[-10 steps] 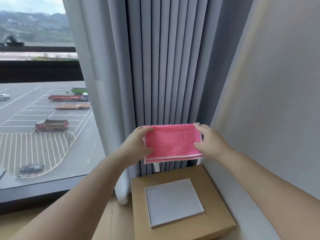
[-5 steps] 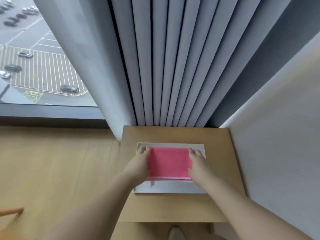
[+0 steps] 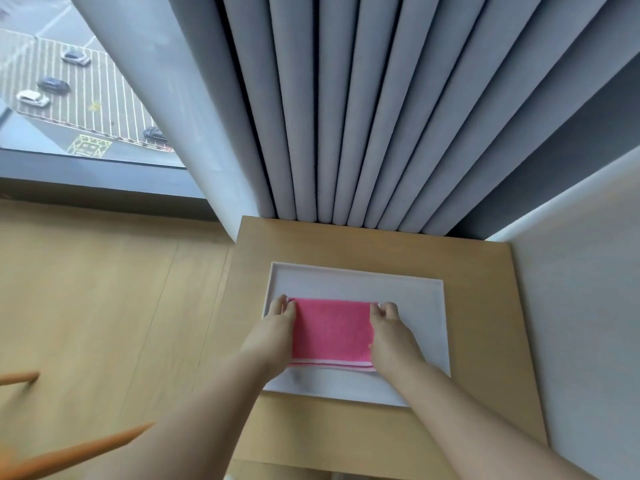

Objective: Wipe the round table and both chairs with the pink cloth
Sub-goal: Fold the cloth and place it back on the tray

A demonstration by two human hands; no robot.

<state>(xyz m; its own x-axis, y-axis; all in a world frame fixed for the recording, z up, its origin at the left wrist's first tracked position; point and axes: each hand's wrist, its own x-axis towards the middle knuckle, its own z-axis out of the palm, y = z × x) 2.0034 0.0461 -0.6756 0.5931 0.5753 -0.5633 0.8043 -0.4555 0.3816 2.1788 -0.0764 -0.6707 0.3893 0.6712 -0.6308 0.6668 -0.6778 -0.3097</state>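
The folded pink cloth (image 3: pixel 330 330) lies flat in a shallow white tray (image 3: pixel 415 296) on a small square wooden stand (image 3: pixel 485 341). My left hand (image 3: pixel 273 332) holds the cloth's left edge and my right hand (image 3: pixel 389 332) holds its right edge, fingers curled over the far corners. The round table is out of view. Blurred orange wooden bars of a chair (image 3: pixel 69 455) show at the lower left.
Grey curtains (image 3: pixel 346 116) hang right behind the stand, a white wall (image 3: pixel 581 323) is on its right. A window (image 3: pixel 69 81) at the upper left looks down on a car park. Wooden floor (image 3: pixel 104 306) spreads to the left.
I brought the cloth down from in front of the curtain onto the white tray, both hands still holding its edges. My view tilted downward and moved closer to the stand.
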